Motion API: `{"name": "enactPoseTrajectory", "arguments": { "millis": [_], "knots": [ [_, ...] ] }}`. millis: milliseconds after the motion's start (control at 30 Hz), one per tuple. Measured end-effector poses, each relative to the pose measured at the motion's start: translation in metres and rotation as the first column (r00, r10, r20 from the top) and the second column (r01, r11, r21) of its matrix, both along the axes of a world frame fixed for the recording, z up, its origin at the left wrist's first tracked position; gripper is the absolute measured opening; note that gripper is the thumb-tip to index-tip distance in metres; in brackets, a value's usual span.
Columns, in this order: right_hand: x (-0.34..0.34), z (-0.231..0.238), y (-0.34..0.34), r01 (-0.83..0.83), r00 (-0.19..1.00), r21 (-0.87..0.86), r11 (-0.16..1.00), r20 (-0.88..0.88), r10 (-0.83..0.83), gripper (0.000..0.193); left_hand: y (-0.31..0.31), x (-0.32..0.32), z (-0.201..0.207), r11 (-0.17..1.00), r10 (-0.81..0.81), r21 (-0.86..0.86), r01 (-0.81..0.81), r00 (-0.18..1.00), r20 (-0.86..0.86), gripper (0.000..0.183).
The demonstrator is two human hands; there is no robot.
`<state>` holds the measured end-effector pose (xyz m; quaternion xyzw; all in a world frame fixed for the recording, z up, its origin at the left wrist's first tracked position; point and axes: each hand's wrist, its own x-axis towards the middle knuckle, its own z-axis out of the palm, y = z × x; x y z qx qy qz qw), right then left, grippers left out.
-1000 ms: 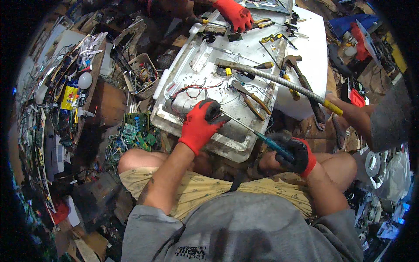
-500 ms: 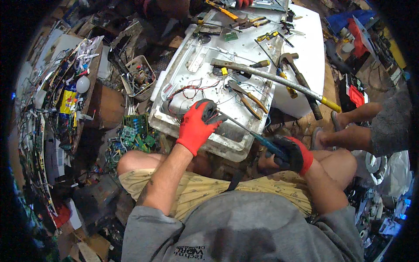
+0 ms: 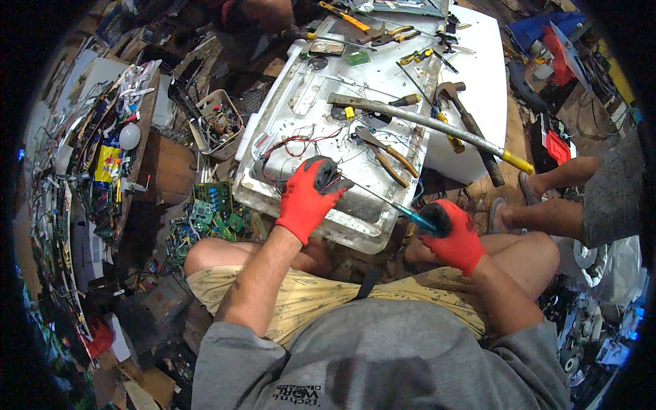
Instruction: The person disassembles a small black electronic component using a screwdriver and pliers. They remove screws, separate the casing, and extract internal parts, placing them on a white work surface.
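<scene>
My right hand (image 3: 451, 236), in a red and black glove, is wrapped round the teal handle of a long screwdriver (image 3: 410, 215). Its thin metal shaft slants up and left to the fingers of my left hand (image 3: 311, 195). That hand, gloved the same way, is closed over the near left part of a white plastic panel (image 3: 294, 158); what it grips is dark and mostly hidden by the fingers. Thin red and dark wires (image 3: 298, 139) lie just beyond it. Pliers with worn orange-brown handles (image 3: 388, 156) rest on the panel to its right.
A long metal bar with a yellow end (image 3: 437, 125) crosses the panel, beside a hammer (image 3: 471, 123). More pliers (image 3: 396, 34) and small screwdrivers lie farther back. Circuit boards (image 3: 212, 205) and a bin of parts (image 3: 222, 119) are at left. Another person's legs (image 3: 553, 198) stand at right.
My right hand has turned and shifted slightly up and left on the screwdriver handle. My left hand stays almost in place. A red-gloved hand at the far edge has left the view.
</scene>
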<state>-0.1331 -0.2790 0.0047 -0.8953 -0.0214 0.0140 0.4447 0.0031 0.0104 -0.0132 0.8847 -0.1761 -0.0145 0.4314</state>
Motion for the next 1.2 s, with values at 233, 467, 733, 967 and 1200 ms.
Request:
{"name": "enactPoseTrajectory", "arguments": {
  "millis": [233,467,733,967,1200],
  "knots": [
    [0.009,-0.008,-0.014,0.355,0.697,0.393,0.848,-0.716,0.040,0.035,0.001,0.003,-0.003,1.000,0.000,0.002,0.000,1.000,0.000,0.050],
    [0.002,0.014,0.010,0.029,0.988,-0.357,0.934,0.152,0.027,0.037,-0.003,-0.002,0.008,0.998,-0.024,0.051,0.023,0.999,0.032,0.051],
    [0.006,0.010,0.007,0.031,0.983,-0.211,0.977,0.184,0.008,0.034,-0.002,-0.004,0.010,0.944,-0.144,0.312,0.103,0.983,0.111,0.042],
    [0.010,0.012,-0.040,0.302,0.664,0.401,0.865,-0.740,0.112,0.022,0.002,0.002,0.005,0.962,-0.166,0.232,0.144,0.983,0.081,0.040],
    [-0.004,-0.003,-0.040,0.238,0.875,0.608,0.758,-0.473,0.104,0.023,-0.002,0.000,0.012,0.973,-0.145,0.191,0.130,0.987,0.067,0.041]
  ]
}}
